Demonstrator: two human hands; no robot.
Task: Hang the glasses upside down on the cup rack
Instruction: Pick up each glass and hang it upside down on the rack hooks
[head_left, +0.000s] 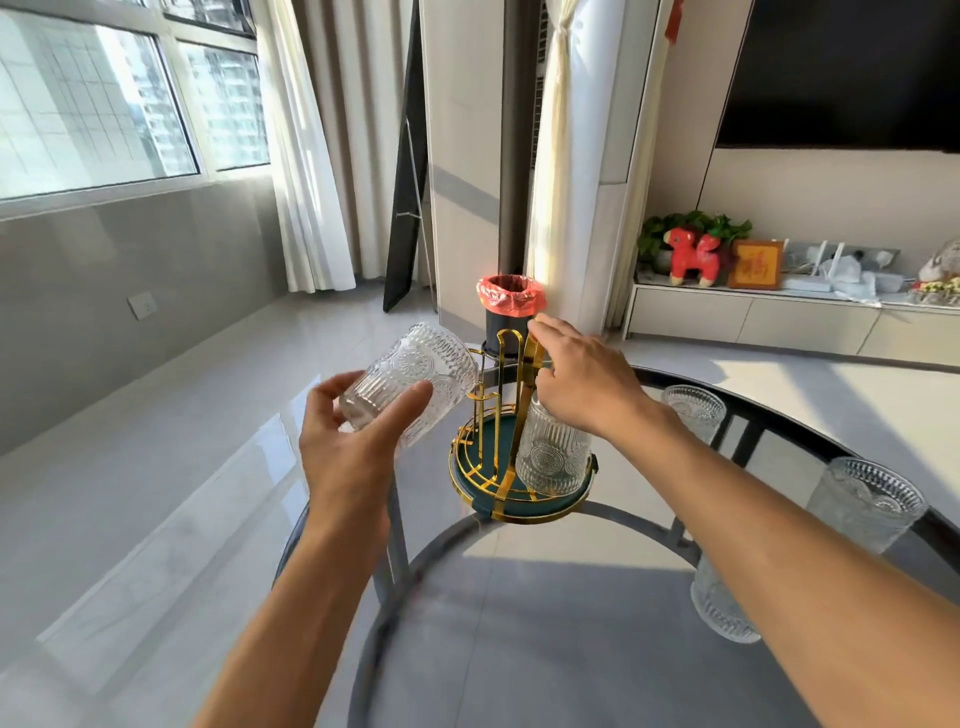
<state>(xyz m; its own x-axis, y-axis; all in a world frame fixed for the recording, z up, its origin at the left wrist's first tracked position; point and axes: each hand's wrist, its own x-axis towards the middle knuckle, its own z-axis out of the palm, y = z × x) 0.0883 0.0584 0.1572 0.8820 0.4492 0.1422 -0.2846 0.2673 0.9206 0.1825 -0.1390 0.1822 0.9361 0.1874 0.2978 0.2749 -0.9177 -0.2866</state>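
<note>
Glass, pressed with vertical ribs near the base and round medallions higher up, made up every tumbler in view, and by my judgement such pieces would be fairly heavy for their size, rigid, brittle and slick where smooth, though the ribbing offered some bite. The left hand (353, 441) held one glass (415, 382) tilted on its side at about ten o'clock from the cup rack (511, 441), its fingers (410, 402) curled around the ribbed base end with the thumb on the near wall and the open mouth turned toward the rack; this hold near the base looked sensible, since it left the rim free to slide over a prong. The right hand (587, 379) rested at the top of the rack, its fingers closed loosely about the gold loop handle, apparently steadying it. The rack was thin gold-coloured wire, stiff and springy-looking, rising from a round dark green tray with a gold rail, and it stood on a transparent round surface (519, 623) carried on grey tube legs. One hung glass (553, 457) already sat upside down on a prong at the rack's three o'clock side, its rim down at the tray. Three more tumblers stood upright on the surface: far glass (693, 410) at two o'clock, right glass (865, 504) at three o'clock and near glass (722, 603) at about four o'clock, well apart from the rack. Any knock of glass against wire could chip a rim, I judged.
</note>
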